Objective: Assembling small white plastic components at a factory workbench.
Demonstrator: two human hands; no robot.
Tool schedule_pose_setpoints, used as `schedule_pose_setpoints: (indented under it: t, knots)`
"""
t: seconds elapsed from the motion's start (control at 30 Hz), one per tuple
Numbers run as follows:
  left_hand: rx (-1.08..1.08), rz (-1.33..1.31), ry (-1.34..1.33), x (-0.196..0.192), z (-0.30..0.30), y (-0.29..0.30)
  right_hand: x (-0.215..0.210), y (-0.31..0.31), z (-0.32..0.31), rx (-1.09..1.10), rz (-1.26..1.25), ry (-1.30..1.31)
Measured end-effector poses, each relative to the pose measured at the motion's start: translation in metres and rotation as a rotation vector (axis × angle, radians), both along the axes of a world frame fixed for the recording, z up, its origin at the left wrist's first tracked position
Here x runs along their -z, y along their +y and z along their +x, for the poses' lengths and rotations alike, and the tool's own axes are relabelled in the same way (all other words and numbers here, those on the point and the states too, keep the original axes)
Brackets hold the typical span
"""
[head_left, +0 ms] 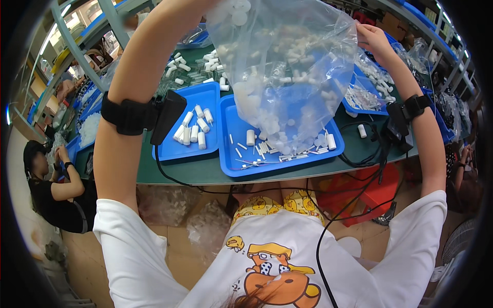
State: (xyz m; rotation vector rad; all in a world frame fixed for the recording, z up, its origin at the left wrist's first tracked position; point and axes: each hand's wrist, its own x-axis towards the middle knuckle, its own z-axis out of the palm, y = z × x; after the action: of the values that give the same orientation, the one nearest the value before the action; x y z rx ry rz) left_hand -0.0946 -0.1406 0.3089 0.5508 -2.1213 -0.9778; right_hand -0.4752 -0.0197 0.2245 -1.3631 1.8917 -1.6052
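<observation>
A large clear plastic bag [287, 56] hangs tilted over a blue tray [226, 161], with small translucent white pieces inside. My right hand [374, 41] pinches the bag's right edge. The left arm reaches up to the bag's upper left, where the top of the picture cuts off my left hand [204, 4]; its fingers are hidden. Below the bag, round translucent pieces [270, 124] are heaped in the tray, beside thin white sticks [264, 149] and a few white cylinders [250, 137].
Left of the main tray, another blue tray [165, 150] bears several white cylinders with pins [194, 132]. Loose white cylinders [211, 62] lie behind it on the green table [205, 177]. A black cable [380, 154] crosses the right side. A person [61, 187] works at far left.
</observation>
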Motion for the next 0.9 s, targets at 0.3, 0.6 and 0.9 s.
schedule_pose_setpoints:
  t: [0.3, 0.6, 0.9]
  knots:
    - [-0.261, -0.538, -0.228, -0.043, -0.003, 0.012, -0.035, -0.006, 0.078, 0.620, -0.518, 1.143]
    - [0.105, -0.044, -0.169, -0.023, -0.055, -0.002, -0.024, 0.003, 0.227, 0.060, -0.346, 0.916]
    - [0.045, -0.098, -0.113, 0.015, -0.044, -0.042, -0.003, -0.020, 0.206, -0.175, -0.194, 0.885]
